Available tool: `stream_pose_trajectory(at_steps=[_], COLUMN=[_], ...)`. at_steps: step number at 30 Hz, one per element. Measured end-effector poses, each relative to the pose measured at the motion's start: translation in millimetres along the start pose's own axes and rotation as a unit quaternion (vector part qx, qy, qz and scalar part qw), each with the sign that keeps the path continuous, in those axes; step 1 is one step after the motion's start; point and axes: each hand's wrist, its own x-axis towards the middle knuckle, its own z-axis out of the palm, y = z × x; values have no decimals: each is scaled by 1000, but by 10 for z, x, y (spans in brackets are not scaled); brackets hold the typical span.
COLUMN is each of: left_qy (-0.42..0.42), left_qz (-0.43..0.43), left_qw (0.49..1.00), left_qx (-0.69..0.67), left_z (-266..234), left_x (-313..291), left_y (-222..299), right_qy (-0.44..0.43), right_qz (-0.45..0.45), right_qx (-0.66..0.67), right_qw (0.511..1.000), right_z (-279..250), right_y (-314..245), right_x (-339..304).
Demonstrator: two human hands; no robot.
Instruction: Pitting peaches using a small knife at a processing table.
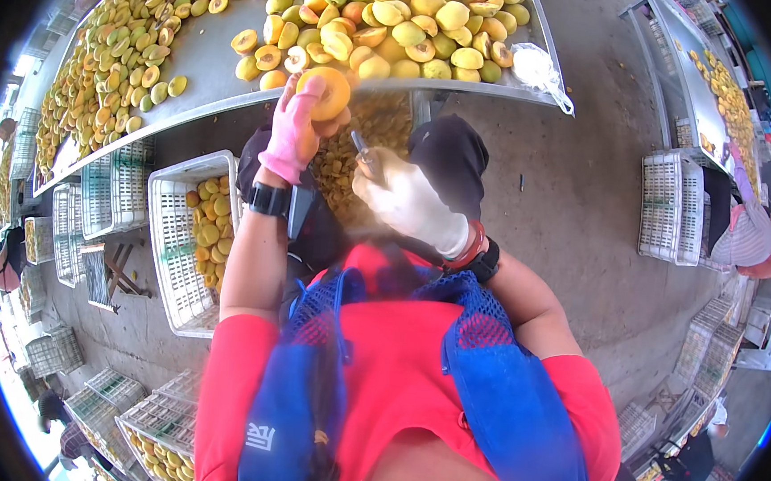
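Observation:
In my left hand (pixel 295 131), gloved in pink, I hold a yellow peach half (pixel 326 93) just off the table's near edge, its cut face showing a round hollow. My right hand (pixel 407 193) wears a white glove and is closed round a small metal pitting tool (pixel 359 142). The tool's tip points up toward the peach half, a short gap away. Its handle is mostly hidden in my fingers. Below both hands, between my knees, lies a heap of orange-yellow peach pieces (pixel 346 171), partly covered by my hands.
A metal table (pixel 211 54) carries heaps of halved peaches (pixel 392 22), with a white plastic bag (pixel 536 68) at its right corner. A white crate (pixel 161 252) of peach halves stands at my left. Other people and a second table (pixel 675 60) are at the right.

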Motion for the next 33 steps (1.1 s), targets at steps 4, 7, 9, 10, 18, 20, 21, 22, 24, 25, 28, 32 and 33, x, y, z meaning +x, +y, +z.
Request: stream_pose_trajectory(at_steps=[4,7,9,10,18,20,21,22,24,25,28,32,33], left_qy=[-18,-27,-14,-12,38,44,52,54,37,38,29,23,29], left_qz=[42,65,128,128,216,224,232,232,239,238,244,247,243], left_qw=[999,997,987,987,964,960,956,956,956,956,955,952,955], left_qx=[24,44,97,97,152,162,173,174,166,167,169,178,166], left_z=[246,313,361,341,410,422,413,404,382,371,337,348,326], left_x=[-350,-511,-552,-551,-530,-531,-535,-539,-545,-546,-544,-513,-503], left_y=[123,96,8,-41,-226,-255,-263,-262,-254,-254,-245,-276,-298], right_qy=[70,86,91,90,85,93,99,98,-19,-21,-113,-47,38], right_qz=[-67,-85,-77,-77,-115,-147,-181,-180,-40,-39,115,41,-119], right_qx=[-75,-95,-109,-109,-44,-32,-20,-19,163,164,247,183,58], right_qw=[992,988,987,987,989,984,978,979,986,986,956,981,990], right_z=[20,21,46,61,139,192,215,207,147,113,25,190,268], right_y=[-62,-97,-83,-66,139,218,202,183,109,85,6,237,219], right_x=[88,106,97,86,60,89,106,95,55,48,49,94,143])
